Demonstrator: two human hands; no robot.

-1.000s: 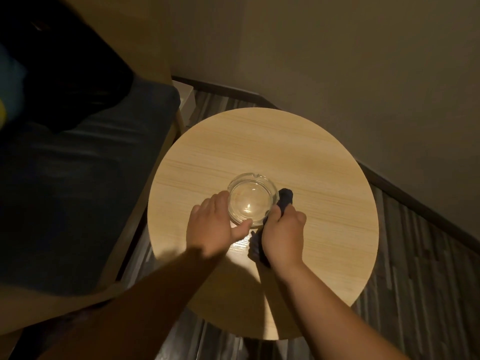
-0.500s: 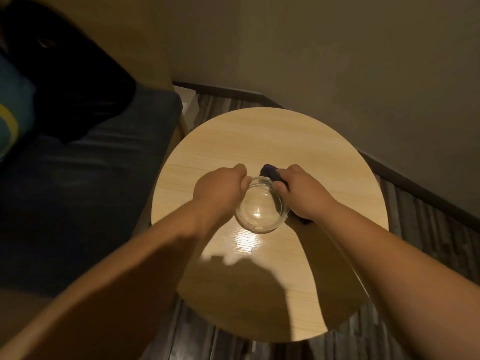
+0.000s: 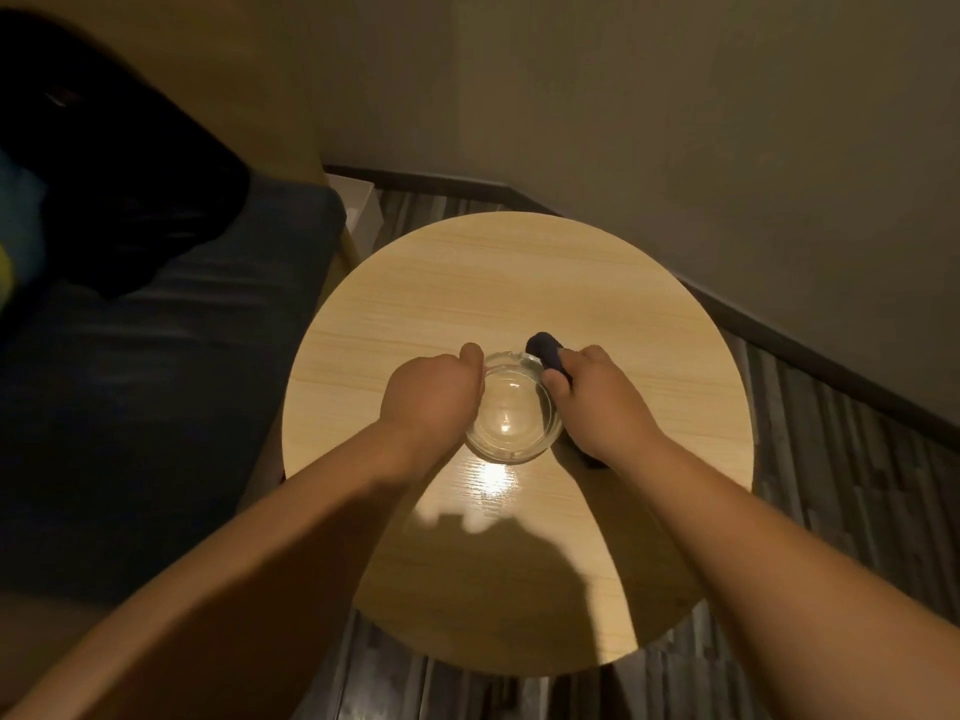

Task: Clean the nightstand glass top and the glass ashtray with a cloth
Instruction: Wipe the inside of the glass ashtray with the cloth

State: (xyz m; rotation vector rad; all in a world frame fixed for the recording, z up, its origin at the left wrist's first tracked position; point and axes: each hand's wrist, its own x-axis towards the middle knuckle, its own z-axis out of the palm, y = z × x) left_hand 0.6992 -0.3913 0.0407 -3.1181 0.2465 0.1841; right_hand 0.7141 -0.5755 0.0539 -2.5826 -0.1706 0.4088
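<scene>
A round clear glass ashtray is near the middle of the round, light wood-grain nightstand top. My left hand grips the ashtray's left rim. My right hand is closed on a dark cloth, pressed against the ashtray's right rim; one end of the cloth sticks out beyond my fingers and another bit shows under my wrist. I cannot tell whether the ashtray rests on the top or is lifted slightly.
A dark blue cushioned seat borders the nightstand on the left, with a black item on it. Beige walls with a dark baseboard run behind and to the right. Striped wood flooring surrounds the table.
Both hands and the ashtray have moved away from me toward the table's middle. The cloth has gone from the ashtray's near right side up to its far right rim.
</scene>
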